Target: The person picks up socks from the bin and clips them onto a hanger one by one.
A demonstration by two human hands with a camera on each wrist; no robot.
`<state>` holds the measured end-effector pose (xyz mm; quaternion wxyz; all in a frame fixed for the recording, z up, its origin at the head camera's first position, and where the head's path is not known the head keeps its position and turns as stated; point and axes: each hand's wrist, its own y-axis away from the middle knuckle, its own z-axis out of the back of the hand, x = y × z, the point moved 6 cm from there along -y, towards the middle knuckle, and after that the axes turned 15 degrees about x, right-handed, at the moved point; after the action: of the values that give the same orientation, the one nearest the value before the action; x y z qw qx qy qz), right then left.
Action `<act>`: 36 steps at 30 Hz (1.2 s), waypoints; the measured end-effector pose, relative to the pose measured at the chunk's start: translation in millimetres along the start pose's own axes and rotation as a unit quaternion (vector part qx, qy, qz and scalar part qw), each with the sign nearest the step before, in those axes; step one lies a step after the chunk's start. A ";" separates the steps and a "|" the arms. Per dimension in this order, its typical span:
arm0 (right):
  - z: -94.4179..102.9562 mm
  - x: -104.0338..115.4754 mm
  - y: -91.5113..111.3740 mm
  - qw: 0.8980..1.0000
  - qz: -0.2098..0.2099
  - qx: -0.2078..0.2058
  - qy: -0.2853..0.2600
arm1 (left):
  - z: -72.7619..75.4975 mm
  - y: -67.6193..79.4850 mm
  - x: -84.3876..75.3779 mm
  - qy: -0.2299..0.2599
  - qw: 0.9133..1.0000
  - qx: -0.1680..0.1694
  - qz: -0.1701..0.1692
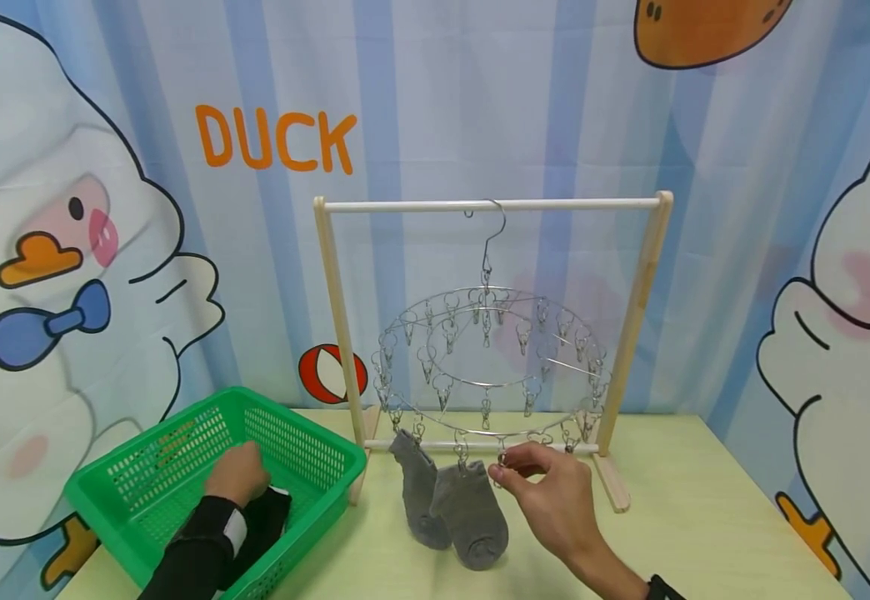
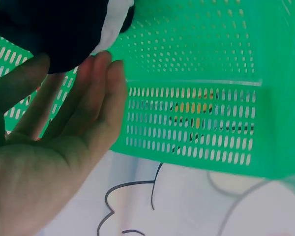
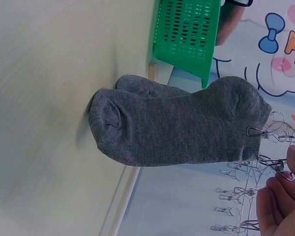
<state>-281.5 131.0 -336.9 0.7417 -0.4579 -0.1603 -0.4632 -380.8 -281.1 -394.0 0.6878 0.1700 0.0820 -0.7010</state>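
Note:
My left hand (image 1: 238, 473) is down in the green basket (image 2: 187, 169), its thumb and fingers holding a black sock with a white part (image 2: 49, 29). Much of that sock lies outside the left wrist view. With thumb and fingertips, my right hand (image 1: 555, 500) pinches a metal clip (image 3: 279, 166) at the front rim of the round wire hanger (image 1: 472, 383). Just left of this hand, a grey sock (image 1: 472, 517) hangs by its cuff from the clips. A second grey sock (image 1: 418, 492) hangs beside it, partly behind it in the right wrist view.
The hanger hooks over the white bar (image 1: 577, 204) of a wooden stand (image 1: 641, 325), which stands on a pale yellow table (image 1: 705, 517). Several clips dangle around both wire rings. Behind everything hangs a duck-print curtain (image 1: 435, 100).

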 end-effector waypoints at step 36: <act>-1.4 0.8 -3.2 1.000 0.002 0.000 -0.008 | 49.3 25.4 -95.3 -0.022 0.953 -0.240 -0.186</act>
<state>-284.0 128.9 -335.5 0.7414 -0.4618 -0.1649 -0.4581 -362.1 -210.2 -311.7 0.5674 -0.0336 0.2632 -0.7795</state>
